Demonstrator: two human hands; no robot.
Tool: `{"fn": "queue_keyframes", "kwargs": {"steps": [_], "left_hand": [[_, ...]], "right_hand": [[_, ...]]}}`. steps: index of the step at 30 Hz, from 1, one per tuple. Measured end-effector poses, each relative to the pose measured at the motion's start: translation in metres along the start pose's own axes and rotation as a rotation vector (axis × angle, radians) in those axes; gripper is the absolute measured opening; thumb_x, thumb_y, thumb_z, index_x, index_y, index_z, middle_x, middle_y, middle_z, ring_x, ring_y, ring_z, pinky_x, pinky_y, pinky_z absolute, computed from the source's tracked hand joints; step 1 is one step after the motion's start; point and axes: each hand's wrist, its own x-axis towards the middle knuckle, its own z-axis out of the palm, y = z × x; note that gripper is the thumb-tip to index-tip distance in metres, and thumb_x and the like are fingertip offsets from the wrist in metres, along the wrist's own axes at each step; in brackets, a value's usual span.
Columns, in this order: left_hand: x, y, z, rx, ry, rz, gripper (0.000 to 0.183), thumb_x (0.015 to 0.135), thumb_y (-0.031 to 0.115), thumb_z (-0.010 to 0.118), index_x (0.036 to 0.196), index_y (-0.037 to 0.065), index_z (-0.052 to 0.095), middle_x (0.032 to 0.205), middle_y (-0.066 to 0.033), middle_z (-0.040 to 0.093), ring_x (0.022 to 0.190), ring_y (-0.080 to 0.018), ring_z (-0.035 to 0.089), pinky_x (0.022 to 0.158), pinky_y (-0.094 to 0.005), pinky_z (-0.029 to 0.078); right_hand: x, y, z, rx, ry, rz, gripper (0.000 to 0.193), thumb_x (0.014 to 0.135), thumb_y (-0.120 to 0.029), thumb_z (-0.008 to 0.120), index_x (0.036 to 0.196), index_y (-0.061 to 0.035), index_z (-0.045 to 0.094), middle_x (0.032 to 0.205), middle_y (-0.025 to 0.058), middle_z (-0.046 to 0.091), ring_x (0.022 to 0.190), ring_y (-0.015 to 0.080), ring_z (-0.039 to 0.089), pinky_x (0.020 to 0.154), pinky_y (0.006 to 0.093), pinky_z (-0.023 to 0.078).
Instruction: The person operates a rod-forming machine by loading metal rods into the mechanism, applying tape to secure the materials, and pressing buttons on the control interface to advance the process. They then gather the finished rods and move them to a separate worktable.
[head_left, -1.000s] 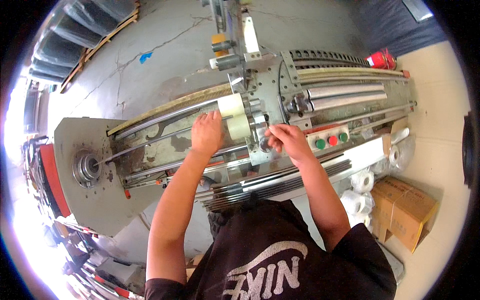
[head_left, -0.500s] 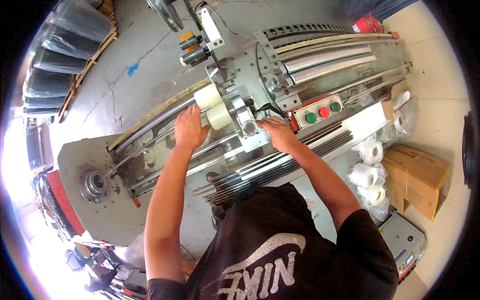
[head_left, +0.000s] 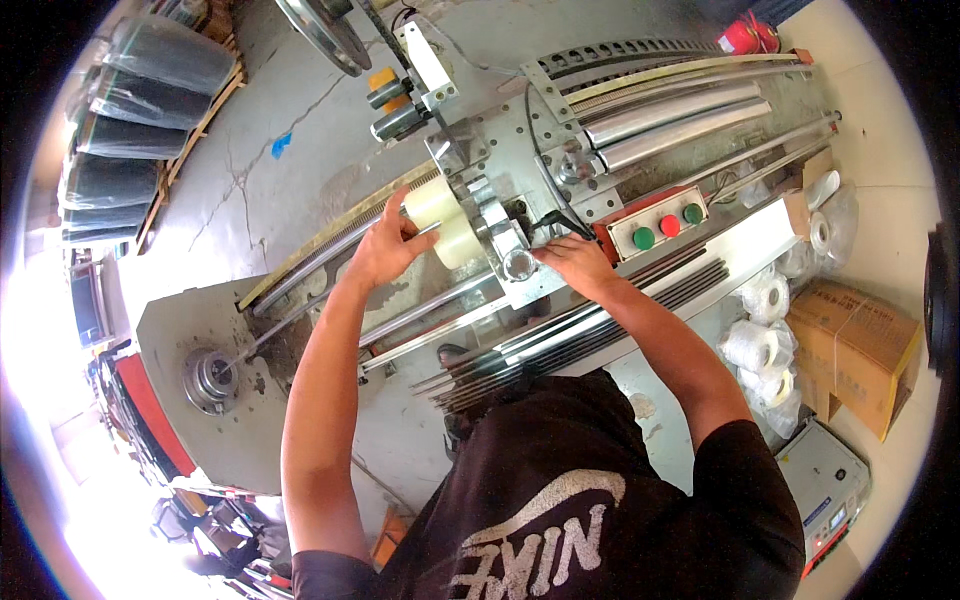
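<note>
My left hand is at the left end of two cream rollers, its thumb and fingers apart. A long thin metal rod runs beneath this hand toward the rollers; whether the fingertips press on it is hard to tell. The rollers butt against a metal clamp block on the machine's carriage plate. My right hand lies on the plate's near edge, fingers stretched toward a round metal ring. Just beyond those fingers sits a black lever handle.
A control box with green and red buttons stands right of my right hand. Thin dark rods lie on a tray along the near side. The round chuck is at the machine's left end. Wrapped rolls and a cardboard box lie right.
My left hand has turned so that its thumb reaches toward the rollers, with its fingers more spread. My right hand stays beside the ring and lever. The whole view has shifted slightly.
</note>
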Motion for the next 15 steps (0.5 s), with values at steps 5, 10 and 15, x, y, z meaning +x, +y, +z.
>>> {"fn": "queue_keyframes", "kwargs": {"steps": [5,10,15], "left_hand": [[0.008,0.006,0.0,0.106,0.035,0.029,0.091,0.094,0.046,0.075,0.162,0.005,0.03,0.088,-0.0147,0.073,0.085,-0.0285,0.072,0.081,-0.0422,0.054],[0.011,-0.006,0.006,0.063,0.1,0.058,0.083,0.095,0.041,0.075,0.161,0.01,0.036,0.083,-0.0121,0.071,0.079,-0.0257,0.069,0.078,-0.0404,0.053],[0.008,-0.002,-0.003,-0.127,0.07,-0.004,0.073,0.094,0.03,0.079,0.156,0.012,0.045,0.078,-0.0081,0.068,0.075,-0.0166,0.065,0.074,-0.0346,0.052]], "right_hand": [[-0.006,-0.008,0.003,0.035,0.113,0.112,0.035,0.089,-0.014,0.065,0.122,-0.0182,0.073,0.113,0.0033,0.076,0.109,0.0232,0.07,0.097,0.041,0.051],[-0.009,-0.052,-0.041,0.223,0.314,0.393,0.027,0.09,-0.012,0.072,0.117,-0.015,0.076,0.11,0.0052,0.077,0.111,0.0242,0.069,0.1,0.0401,0.045],[-0.015,-0.102,-0.092,0.759,0.36,0.676,0.029,0.094,-0.005,0.074,0.122,-0.0041,0.069,0.112,0.0111,0.076,0.102,0.0248,0.073,0.093,0.0396,0.054]]}}
